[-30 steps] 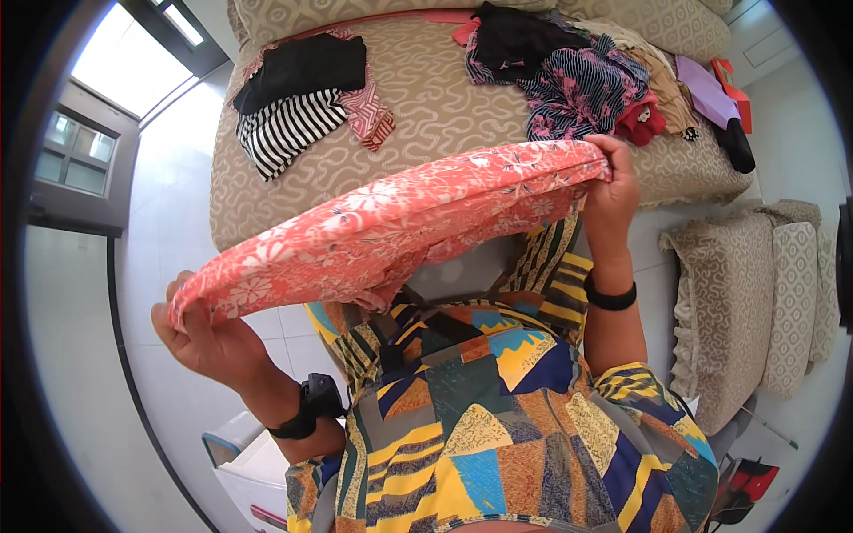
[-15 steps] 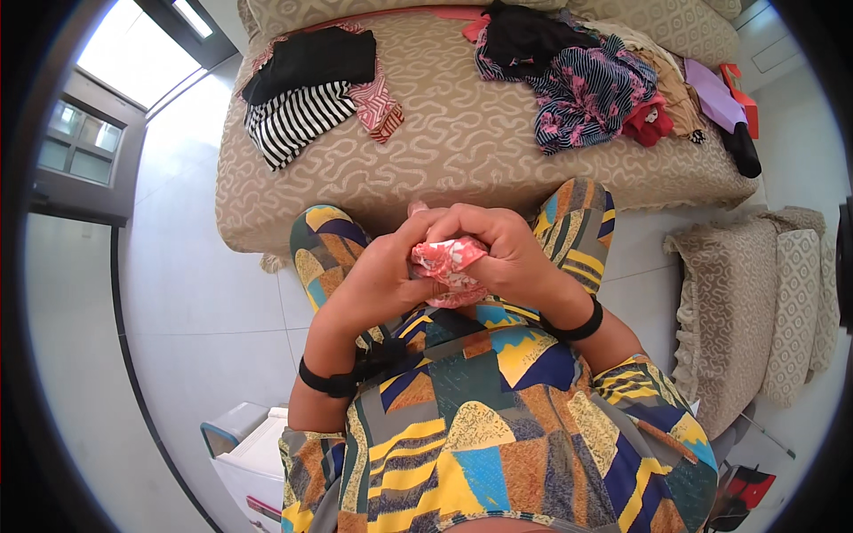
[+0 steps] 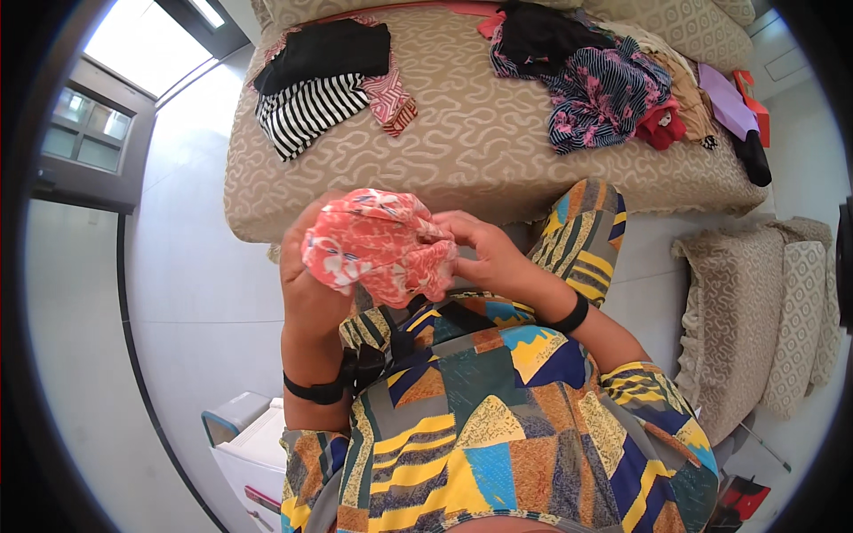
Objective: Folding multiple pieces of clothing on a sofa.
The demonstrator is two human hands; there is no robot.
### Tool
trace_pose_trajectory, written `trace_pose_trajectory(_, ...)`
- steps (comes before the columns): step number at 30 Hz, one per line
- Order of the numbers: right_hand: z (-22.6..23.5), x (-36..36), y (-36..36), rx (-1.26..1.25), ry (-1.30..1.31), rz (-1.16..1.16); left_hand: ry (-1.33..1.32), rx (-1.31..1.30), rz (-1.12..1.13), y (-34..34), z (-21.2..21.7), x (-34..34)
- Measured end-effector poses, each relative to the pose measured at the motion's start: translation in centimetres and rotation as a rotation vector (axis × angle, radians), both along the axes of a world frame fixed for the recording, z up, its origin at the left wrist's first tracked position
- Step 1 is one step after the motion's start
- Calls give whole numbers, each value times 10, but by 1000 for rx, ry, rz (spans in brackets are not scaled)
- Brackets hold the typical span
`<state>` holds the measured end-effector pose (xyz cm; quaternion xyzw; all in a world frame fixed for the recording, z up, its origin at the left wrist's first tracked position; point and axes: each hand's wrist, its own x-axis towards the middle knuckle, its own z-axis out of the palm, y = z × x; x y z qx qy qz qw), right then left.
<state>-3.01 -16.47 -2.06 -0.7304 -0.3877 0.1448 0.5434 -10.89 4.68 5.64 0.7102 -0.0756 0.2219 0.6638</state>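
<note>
A bunched coral-pink cloth with a white floral print is held up above my lap, spread wide and gathered in folds. My left hand is at its left side, gripping it; most of those fingers are hidden behind the fabric. At the right edge, my right hand pinches the cloth between thumb and fingers. What kind of garment or piece it is does not show.
Ahead lies a patterned beige sofa. On it are a striped and black clothes pile at left and a larger mixed pile at right. A covered armchair stands right; a white cabinet sits lower left.
The cloth, earlier crumpled small between both hands, is now opened out and lifted toward the left. My left hand has moved left and my hands are farther apart.
</note>
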Motion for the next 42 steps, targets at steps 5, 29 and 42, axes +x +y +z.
trace_pose_trajectory(5, 13, 6, -7, 300, 709, 193, -79, 634, 250, 39, -9, -12)
trace_pose_trajectory(29, 65, 10, -20, 787, 1026, 235, 430, -109, -579, -37, -22, 22)
trace_pose_trajectory(42, 66, 25, -41, 791, 835, -65, 368, -261, -286, 5, -19, 22)
